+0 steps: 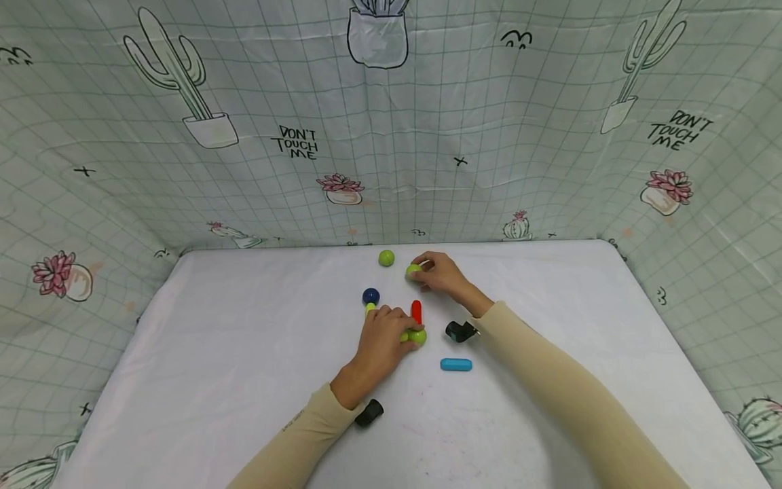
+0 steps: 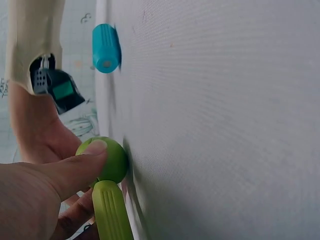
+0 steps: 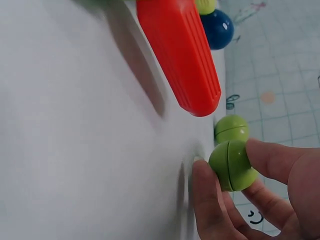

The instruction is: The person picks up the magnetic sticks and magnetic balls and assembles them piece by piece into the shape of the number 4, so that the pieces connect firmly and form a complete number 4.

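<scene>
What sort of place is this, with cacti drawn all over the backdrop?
Probably a makeshift filming booth: a printed curtain hangs behind and beside a white table, and small black cameras sit at the person's wrists.

Behind and beside the white surface [image 1: 232, 360], we see a gridded cloth [image 1: 391, 136] printed with potted cacti [image 1: 210, 130] and words [image 1: 296, 143].

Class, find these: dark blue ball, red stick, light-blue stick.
Dark blue ball [image 1: 370, 296], head view: visible middle.
Red stick [image 3: 181, 57], right wrist view: mid-body.
Light-blue stick [image 1: 455, 365], head view: mid-length.
</scene>
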{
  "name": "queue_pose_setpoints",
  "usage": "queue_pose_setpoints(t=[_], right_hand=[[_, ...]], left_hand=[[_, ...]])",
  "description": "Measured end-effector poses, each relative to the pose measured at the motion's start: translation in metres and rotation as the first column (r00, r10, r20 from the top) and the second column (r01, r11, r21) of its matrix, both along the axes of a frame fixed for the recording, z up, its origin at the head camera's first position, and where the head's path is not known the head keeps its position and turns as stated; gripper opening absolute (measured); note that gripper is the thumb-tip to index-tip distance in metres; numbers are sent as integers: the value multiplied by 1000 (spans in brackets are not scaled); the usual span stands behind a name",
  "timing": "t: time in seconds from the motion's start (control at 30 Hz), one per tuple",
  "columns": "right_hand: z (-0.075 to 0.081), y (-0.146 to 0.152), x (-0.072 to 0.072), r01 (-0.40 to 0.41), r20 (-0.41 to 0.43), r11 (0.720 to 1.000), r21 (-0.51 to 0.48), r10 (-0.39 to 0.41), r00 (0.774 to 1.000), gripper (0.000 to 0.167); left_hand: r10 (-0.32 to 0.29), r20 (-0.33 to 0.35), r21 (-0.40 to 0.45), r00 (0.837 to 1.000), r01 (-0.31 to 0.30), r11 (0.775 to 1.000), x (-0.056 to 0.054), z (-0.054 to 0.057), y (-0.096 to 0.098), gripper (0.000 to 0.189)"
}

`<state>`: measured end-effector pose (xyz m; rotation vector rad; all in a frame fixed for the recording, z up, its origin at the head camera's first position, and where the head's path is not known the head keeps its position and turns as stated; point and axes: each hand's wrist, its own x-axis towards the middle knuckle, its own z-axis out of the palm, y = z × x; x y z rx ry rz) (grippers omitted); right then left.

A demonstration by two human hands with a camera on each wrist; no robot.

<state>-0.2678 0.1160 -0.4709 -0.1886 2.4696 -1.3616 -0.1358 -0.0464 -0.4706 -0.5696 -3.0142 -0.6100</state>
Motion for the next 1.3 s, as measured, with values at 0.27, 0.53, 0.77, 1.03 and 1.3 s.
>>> queue_pose_setpoints(t=[0.27,0.53,0.77,1.03,1.3], right_hand=[[-2,16,19,-35,43,999,-31,37,998,37],[-3,18,28,-58,60,994,-96,64,996,35],[-2,20,34,-66,67,992,-104,73,995,36],[-4,19,39,-90,45,990,-105,95,994,37],[-8,23,43,-109,20,992,-70,110,994,40]], left_hand=[[1,1,16,1000,-1,1000,1,0,1,31],[9,-12,19,1000,-9,1000,1,0,0,32],[19,4,15,1000,-19,1000,2,1,2,32],[23,7,16,1000,-23,1000,2,2,3,32],[15,-1,18,1000,-15,1000,3,2,2,32]])
